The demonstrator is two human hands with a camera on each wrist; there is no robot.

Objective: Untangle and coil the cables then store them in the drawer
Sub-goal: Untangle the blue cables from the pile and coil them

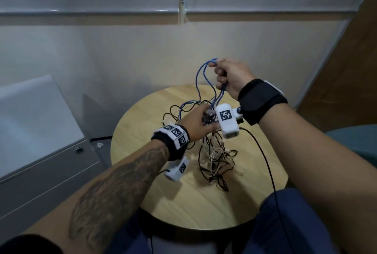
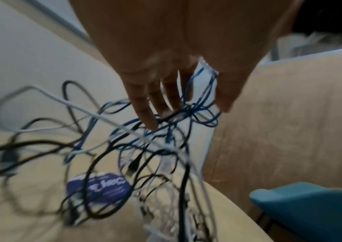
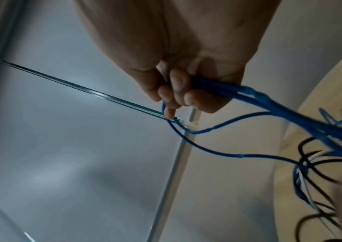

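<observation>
The right hand (image 1: 230, 79) is raised over the far side of the round table (image 1: 159, 198), fingers clamped on loops of blue cable (image 3: 255, 96). The left hand (image 1: 196, 124), fingers straight, reaches into the tangle (image 1: 216, 157) mid-table. Drawers (image 1: 47, 174) stand left.

Right hand (image 1: 230, 79) fisted, left hand (image 1: 195, 124) outstretched

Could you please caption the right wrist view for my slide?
Right hand grips gathered loops of blue cable above the tangle.

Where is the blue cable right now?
In the head view the blue cable loops from the raised right hand, right of centre, down into the cable tangle on the round table.
</observation>
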